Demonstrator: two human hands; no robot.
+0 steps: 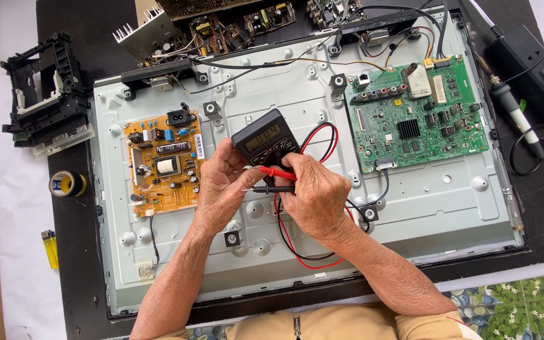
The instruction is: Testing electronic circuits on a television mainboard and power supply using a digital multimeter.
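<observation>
Both hands (272, 189), red probe (277, 173), black probe (266, 188), multimeter (264, 140)

bare forearms, tan short-sleeved shirt, zip

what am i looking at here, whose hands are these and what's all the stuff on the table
This is one picture from a camera worn on a person's head, looking down at their own two bare hands. There is no robot. On the dark table lies the grey metal back of a flat screen, opened up, with an orange circuit board on the left and a green circuit board on the right. The left hand and right hand meet over a black meter, pinching its red probe and black probe together. A yellow lighter and a tape roll lie nearby.
</observation>
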